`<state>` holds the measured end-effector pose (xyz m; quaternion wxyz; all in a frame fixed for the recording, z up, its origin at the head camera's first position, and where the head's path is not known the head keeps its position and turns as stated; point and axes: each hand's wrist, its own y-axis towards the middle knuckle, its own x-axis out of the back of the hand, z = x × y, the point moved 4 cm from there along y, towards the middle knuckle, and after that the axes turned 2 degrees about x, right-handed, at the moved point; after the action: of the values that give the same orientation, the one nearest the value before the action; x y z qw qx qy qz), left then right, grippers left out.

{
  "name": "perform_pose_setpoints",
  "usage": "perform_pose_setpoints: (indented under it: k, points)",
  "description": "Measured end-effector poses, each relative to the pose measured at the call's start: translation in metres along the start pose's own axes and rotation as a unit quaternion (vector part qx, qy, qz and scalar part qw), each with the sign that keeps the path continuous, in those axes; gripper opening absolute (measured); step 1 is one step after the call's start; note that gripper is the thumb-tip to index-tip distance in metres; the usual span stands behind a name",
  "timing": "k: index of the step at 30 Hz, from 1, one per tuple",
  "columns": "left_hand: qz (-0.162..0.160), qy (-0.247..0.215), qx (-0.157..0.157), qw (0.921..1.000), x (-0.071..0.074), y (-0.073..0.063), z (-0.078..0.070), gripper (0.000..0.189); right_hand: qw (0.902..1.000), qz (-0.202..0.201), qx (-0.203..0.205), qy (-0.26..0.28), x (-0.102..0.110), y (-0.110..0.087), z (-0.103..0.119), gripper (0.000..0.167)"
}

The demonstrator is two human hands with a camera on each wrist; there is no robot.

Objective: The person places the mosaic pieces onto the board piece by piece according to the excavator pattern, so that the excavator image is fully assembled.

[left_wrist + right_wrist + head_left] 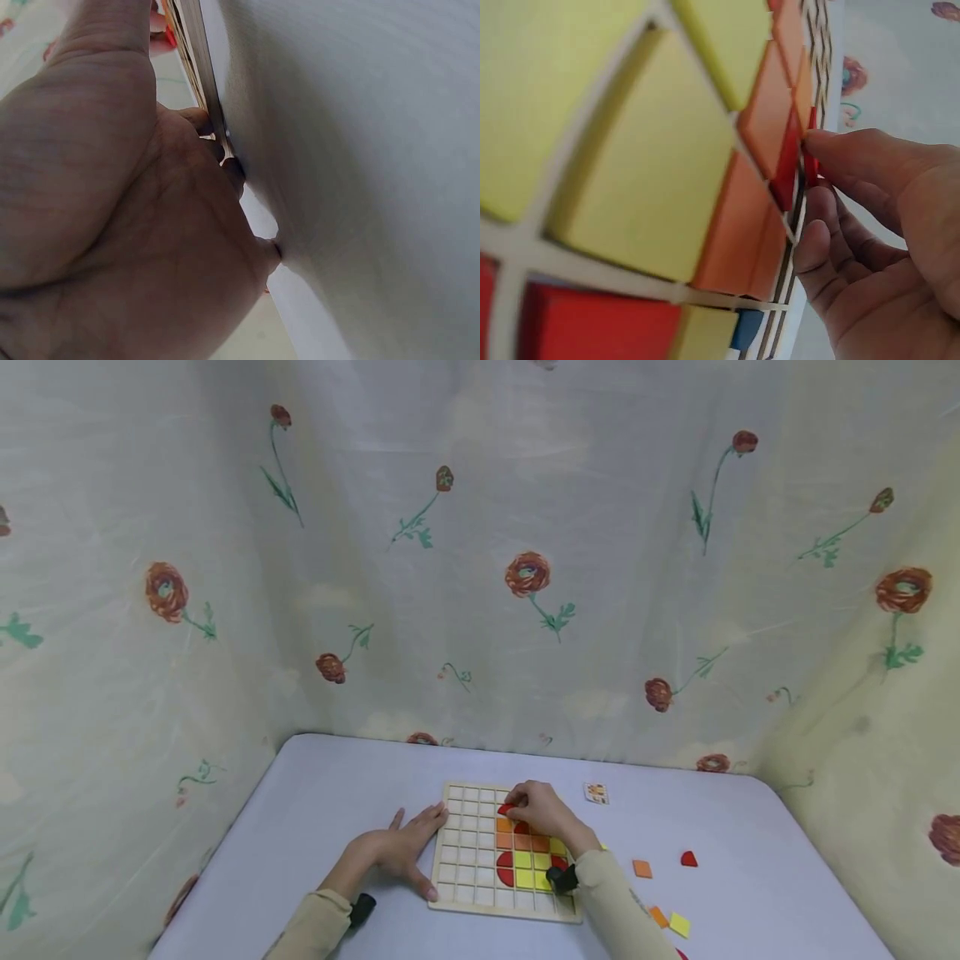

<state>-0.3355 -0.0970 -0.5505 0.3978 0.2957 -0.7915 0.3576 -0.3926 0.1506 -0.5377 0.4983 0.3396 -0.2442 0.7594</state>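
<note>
A wooden grid board [480,910] lies on the white table, its right part filled with yellow squares [523,859], orange pieces [522,842] and red rounded pieces [506,877]. My left hand [401,847] rests along the board's left edge, fingers and thumb spread; the left wrist view shows its palm [172,247] close up. Near the board's far edge, my right hand [546,810] pinches a small red piece [811,161] between thumb and fingers, over the grid. Part of that piece is hidden by the fingers. One small blue piece [748,328] sits in the grid.
Right of the board lie a loose orange square [642,868], a red rounded piece [688,858], an orange strip [658,917] and a yellow square [679,925]. A small printed card [596,792] lies beyond the right hand. Flowered curtain [480,610] surrounds the table.
</note>
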Motion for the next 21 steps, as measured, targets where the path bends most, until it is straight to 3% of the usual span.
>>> perform_pose_setpoints:
  k: [12,21]
  points:
    - [0.004,0.004,0.019,0.9998,0.0003,0.0000,-0.0043,0.124,0.9997,0.020,0.008,-0.014,0.0021,0.0051,0.0051,0.010]
    - [0.004,0.008,0.015,0.9998,0.0006,0.0011,-0.0015,0.125,0.9996,0.013,0.008,-0.022,0.0007,0.0046,0.0052,0.008]
